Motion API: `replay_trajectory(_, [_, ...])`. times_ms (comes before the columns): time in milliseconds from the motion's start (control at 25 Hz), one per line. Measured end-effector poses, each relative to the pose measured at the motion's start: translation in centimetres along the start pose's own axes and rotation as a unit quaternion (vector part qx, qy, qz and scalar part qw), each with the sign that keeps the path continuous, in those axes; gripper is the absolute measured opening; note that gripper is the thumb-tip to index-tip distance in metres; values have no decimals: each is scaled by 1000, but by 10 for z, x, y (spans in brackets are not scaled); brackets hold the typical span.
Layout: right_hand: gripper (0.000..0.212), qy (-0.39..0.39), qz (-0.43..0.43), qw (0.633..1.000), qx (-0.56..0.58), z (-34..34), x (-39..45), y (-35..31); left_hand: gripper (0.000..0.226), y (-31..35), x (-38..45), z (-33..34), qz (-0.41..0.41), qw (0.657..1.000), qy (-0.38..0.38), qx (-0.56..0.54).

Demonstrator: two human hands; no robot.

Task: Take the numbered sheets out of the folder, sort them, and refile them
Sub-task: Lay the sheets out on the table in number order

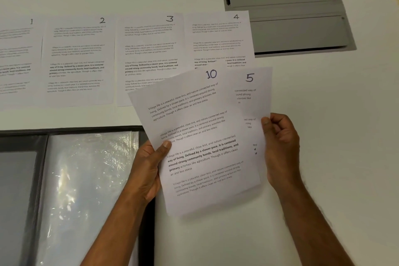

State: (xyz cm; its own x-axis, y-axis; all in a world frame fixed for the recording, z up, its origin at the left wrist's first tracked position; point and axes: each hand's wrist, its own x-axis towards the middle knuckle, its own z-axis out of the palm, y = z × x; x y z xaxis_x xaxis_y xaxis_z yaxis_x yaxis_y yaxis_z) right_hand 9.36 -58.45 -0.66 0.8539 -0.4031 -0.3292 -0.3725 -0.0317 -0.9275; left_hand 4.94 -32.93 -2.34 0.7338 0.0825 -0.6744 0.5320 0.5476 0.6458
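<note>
Beyond the fingers, on the white table (pixel 323 136), four sheets lie flat in a row: sheet 1 (pixel 15 58) at the far left, cut off by the frame edge, then sheet 2 (pixel 77 60), sheet 3 (pixel 149 49) and sheet 4 (pixel 218 36). Sheet 4's far right corner overlaps a grey recessed hatch (pixel 287 11) set into the tabletop. The two held sheets stand in front of the row and hide the near parts of sheets 3 and 4.

Left of the left hand lies the open folder (pixel 21 140), dark-edged, with a glossy clear sleeve (pixel 90 179) showing glare; the left forearm crosses its right edge.

The left hand (pixel 149 170) grips sheet 10 (pixel 200 142) at its left edge, thumb pressed on the printed face and the other fingers curled behind, out of sight. Sheet 10 tilts clockwise and lies over most of sheet 5 (pixel 250 93), which shows only along its top and right side. The right hand (pixel 280 144) pinches sheet 5 at its right edge, thumb on the front, fingers curled close behind the paper. Both sheets are raised off the table, fanned apart at the top, and between the two hands.
</note>
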Motion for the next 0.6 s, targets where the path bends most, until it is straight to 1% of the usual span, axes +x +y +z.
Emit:
replay_trajectory(120, [12,-3,-8,1000,7,-4,14,-4,33,4,8,8,0,1000,-4,22])
replay_trajectory(200, [14,-1,-17,1000,6,-6,25,-9,38,8,14,16,4,999,-11,30])
replay_trajectory(440, [15,-1,-34,999,9,-12,72,-27,54,18,41,61,64,997,-34,23])
replay_trajectory(600, [15,-6,-57,998,22,-16,104,-44,45,25,58,86,51,998,-40,26])
